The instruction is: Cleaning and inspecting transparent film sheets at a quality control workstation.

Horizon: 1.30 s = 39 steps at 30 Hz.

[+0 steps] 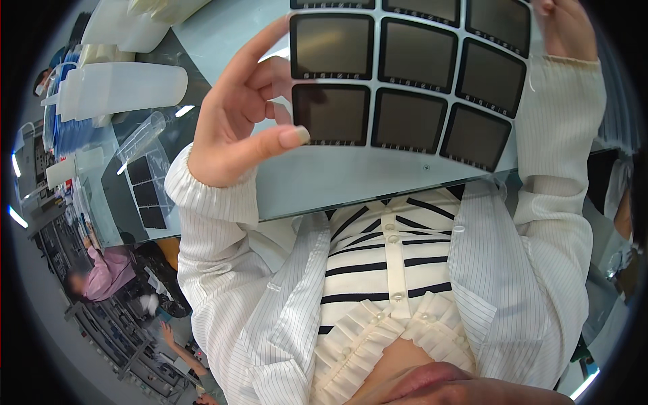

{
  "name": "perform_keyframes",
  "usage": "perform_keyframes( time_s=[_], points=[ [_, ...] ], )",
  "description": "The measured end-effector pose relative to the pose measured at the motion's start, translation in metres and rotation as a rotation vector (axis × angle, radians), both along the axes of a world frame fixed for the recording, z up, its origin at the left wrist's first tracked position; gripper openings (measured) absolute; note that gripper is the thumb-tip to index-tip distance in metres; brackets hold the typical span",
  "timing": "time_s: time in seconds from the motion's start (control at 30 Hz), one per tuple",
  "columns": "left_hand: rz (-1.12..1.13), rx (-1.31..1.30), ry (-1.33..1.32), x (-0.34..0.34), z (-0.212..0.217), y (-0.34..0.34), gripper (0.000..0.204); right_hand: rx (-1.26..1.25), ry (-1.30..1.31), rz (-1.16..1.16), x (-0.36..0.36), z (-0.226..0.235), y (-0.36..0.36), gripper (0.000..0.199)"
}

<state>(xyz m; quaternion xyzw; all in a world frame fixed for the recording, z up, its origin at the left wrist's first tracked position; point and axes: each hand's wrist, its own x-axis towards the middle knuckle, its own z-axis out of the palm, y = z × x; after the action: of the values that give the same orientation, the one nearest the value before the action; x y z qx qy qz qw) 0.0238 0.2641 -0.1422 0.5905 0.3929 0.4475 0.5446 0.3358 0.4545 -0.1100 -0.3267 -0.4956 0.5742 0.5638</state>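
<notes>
Against the left edge of the sheet of dark panels (405,88), the left hand (236,128) has its thumb tip laid on the lower-left panel; the index finger is stretched upward just off the sheet's top-left corner, the other fingers (273,111) loosely curled behind that edge, so the grip reads as a light pinch on the margin, fingers mostly spread rather than clenched. At the sheet's upper-right corner the right hand (563,27) closes over the edge; its fingertips are cut off by the frame, so how tightly they press I cannot tell. Sheet itself: a pale backing carrying rows of dark rectangular panels with rounded corners, held up in the air between both hands, above the pale desk (351,179) and clear of it. Judgement on progress: every panel slot visible is occupied and none looks lifted or peeled, so the sheet appears to be only under inspection, with whatever handling of the single panels follows not yet begun. Left of the sheet, on the desk, lie a clear plastic sleeve (138,138), a strip of similar dark panels (145,192) below it, and white trays (121,88) farther up. Well below and left of the sheet, another person in pink (108,273) sits at a separate bench.
</notes>
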Motion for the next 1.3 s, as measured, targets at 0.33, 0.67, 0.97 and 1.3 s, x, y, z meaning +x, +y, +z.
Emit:
perform_keyframes(
  time_s=[0.33, 0.67, 0.97, 1.3],
  points=[
    [0.13, -0.341, 0.03, 0.007, -0.003, 0.006, 0.054, -0.267, -0.208, 0.194, 0.004, -0.043, 0.03, 0.01],
    [0.1, -0.435, 0.025, 0.005, -0.001, 0.006, 0.056, -0.354, -0.243, 0.257, 0.011, -0.036, 0.029, 0.009],
    [0.06, -0.435, 0.022, 0.005, -0.001, 0.006, 0.056, -0.347, -0.284, 0.224, 0.011, -0.033, 0.025, 0.011],
    [0.118, -0.467, 0.0, 0.011, 0.004, 0.004, 0.057, -0.293, -0.29, 0.272, 0.013, -0.036, 0.029, 0.014]
  ],
)
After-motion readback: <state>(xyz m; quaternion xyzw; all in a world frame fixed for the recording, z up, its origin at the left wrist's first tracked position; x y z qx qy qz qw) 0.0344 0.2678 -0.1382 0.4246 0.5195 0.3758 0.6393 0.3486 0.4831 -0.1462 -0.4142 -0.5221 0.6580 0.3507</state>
